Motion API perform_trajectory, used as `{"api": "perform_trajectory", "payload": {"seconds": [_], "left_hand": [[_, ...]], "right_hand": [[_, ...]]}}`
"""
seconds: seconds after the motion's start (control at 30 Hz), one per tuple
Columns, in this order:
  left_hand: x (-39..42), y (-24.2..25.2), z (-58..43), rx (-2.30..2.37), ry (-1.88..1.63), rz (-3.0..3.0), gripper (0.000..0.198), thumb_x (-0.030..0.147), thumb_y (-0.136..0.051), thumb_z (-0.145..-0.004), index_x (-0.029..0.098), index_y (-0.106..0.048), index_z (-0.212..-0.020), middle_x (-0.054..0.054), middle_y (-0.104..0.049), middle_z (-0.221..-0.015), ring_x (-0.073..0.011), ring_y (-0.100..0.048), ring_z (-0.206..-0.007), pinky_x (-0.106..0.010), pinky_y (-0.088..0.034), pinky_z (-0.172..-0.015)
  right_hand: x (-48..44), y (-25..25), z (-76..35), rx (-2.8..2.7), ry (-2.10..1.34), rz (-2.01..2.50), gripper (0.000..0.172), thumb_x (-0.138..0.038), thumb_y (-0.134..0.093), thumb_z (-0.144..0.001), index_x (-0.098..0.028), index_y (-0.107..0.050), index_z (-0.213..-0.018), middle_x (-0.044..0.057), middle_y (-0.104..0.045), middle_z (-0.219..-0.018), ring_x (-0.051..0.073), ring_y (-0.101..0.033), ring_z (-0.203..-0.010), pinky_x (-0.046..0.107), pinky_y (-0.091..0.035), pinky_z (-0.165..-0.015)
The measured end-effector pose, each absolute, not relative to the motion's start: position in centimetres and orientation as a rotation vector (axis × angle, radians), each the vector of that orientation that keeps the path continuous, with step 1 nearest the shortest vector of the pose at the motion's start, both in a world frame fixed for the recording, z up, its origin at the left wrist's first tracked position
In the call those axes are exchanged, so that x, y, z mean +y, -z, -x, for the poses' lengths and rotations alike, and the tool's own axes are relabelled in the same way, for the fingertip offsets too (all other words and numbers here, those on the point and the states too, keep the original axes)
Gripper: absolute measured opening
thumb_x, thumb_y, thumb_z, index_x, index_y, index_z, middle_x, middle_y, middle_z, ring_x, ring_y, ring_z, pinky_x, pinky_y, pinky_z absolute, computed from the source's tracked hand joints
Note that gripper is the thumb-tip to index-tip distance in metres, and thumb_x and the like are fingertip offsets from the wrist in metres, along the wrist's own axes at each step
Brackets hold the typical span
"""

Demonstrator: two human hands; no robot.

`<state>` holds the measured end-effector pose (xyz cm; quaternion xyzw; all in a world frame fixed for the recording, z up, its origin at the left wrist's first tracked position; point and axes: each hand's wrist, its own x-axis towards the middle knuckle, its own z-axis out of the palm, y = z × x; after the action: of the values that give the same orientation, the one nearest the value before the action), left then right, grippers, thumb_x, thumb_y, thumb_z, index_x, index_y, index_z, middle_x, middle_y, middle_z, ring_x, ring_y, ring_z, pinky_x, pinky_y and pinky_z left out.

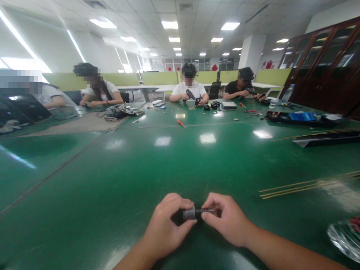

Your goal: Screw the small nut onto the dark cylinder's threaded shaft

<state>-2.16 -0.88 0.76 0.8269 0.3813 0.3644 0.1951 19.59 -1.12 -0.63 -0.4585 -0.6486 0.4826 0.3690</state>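
Low in the middle of the head view, my left hand grips a small grey cylindrical part between thumb and fingers. A dark, ridged shaft extends from its right end. My right hand pinches that shaft between thumb and fingertips. The part lies roughly level, just above or on the green tabletop; the exact gap is hard to tell. My fingers cover portions of both ends, and its exact kind cannot be made out.
Thin yellowish rods lie at right, above a clear glass dish. A black tray-like channel is farther back. An orange screwdriver lies mid-table. Several people sit along the far side, one holding a power drill.
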Motion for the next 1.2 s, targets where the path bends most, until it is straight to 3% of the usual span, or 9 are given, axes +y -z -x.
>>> {"api": "perform_trajectory", "payload": {"seconds": [1.2], "left_hand": [[-0.71,-0.97,2.06,1.105,-1.123,-2.269,0.021,0.017,-0.074,-0.077,0.022,-0.064,-0.095,-0.005,-0.072,-0.094,-0.0210,-0.067,-0.087,-0.035,-0.054,-0.079]], "right_hand": [[-0.97,0.75,-19.64,-1.609,-1.278,1.146,0.006,-0.021,-0.063,-0.080,-0.018,-0.058,-0.080,-0.005,-0.052,-0.064,0.011,-0.046,-0.059,0.023,-0.036,-0.059]]}}
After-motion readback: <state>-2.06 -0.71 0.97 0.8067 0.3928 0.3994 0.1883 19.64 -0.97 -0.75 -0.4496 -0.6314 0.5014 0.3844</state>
